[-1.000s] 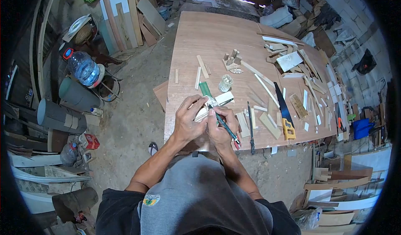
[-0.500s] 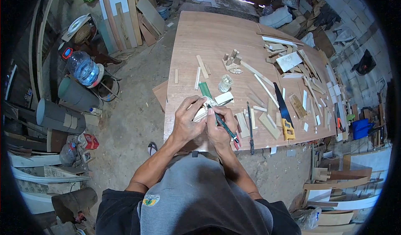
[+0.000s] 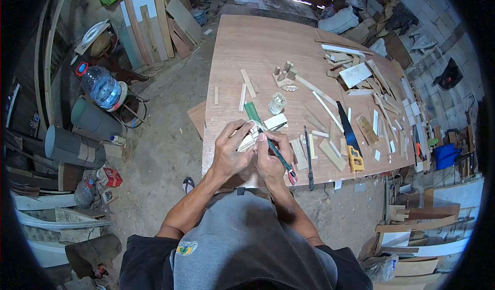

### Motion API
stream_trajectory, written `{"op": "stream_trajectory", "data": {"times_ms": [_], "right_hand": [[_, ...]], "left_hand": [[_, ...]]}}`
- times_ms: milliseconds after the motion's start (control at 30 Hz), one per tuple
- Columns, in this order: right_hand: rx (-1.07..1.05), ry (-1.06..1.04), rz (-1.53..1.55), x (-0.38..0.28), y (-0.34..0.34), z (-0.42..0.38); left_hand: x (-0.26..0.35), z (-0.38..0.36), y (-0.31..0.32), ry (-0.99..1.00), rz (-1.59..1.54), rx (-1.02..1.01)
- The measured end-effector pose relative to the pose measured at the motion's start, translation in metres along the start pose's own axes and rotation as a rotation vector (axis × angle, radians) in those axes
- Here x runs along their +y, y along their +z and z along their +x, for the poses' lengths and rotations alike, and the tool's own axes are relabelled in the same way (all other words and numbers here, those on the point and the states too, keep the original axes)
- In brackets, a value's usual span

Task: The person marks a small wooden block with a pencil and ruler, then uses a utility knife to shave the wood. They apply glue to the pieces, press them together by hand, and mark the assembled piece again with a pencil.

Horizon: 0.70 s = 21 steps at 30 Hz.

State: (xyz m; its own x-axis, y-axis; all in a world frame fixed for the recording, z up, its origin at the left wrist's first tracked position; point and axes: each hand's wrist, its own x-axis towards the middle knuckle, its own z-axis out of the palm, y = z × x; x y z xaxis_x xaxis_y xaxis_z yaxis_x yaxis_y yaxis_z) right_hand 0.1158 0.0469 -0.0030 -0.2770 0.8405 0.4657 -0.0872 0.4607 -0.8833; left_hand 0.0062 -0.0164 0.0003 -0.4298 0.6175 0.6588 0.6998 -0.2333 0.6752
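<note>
My left hand (image 3: 230, 146) is closed around a small light-wood piece (image 3: 246, 142) in front of my chest, its fingers partly covering it. In my right hand (image 3: 271, 157) is a slim dark-green tool (image 3: 281, 158), pinched like a pen, with its upper end against the piece. I cannot make out its tip. Just beyond my fingers lie a green strip (image 3: 251, 111) and a white block (image 3: 276, 121). A glass jar (image 3: 277, 103) stands a little farther away.
A handsaw (image 3: 350, 140) with a yellow handle lies right on the wooden table (image 3: 263, 42), near a thin dark rod (image 3: 309, 158). A small wooden assembly (image 3: 285, 76) stands behind the jar. Wood offcuts (image 3: 356, 76) pile up at the far right.
The view has shifted very slightly. My hands stay together in nearly the same place, with only a small movement of the fingers and tool at the wood piece.
</note>
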Motion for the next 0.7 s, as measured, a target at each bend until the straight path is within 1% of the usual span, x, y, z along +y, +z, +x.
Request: {"op": "stream_trajectory", "data": {"times_ms": [133,200,233,300,433,533,600,700], "right_hand": [[0.021,0.001,0.031,-0.002,0.0,0.0],[-0.008,-0.063,-0.018,0.002,0.0,0.0],[-0.007,-0.063,-0.017,0.003,0.001,0.0],[0.011,-0.021,0.01,0.004,0.001,-0.001],[-0.015,-0.05,0.021,0.005,0.0,-0.001],[0.045,-0.004,0.033,0.005,0.002,-0.001],[-0.035,-0.052,0.017,-0.002,0.0,0.0],[-0.064,-0.102,-0.011,-0.004,0.0,0.003]], "left_hand": [[0.001,0.0,0.0,0.001,0.001,-0.004],[0.001,0.0,0.0,-0.003,0.008,0.002],[0.0,-0.001,-0.001,0.002,0.006,-0.003],[-0.002,-0.001,0.0,0.007,0.005,-0.008],[-0.003,-0.002,0.002,0.006,0.004,0.002],[-0.003,-0.002,0.002,0.012,-0.002,-0.001],[-0.004,-0.002,0.002,0.017,-0.012,-0.005],[-0.005,-0.003,0.001,0.012,-0.008,-0.001]]}}
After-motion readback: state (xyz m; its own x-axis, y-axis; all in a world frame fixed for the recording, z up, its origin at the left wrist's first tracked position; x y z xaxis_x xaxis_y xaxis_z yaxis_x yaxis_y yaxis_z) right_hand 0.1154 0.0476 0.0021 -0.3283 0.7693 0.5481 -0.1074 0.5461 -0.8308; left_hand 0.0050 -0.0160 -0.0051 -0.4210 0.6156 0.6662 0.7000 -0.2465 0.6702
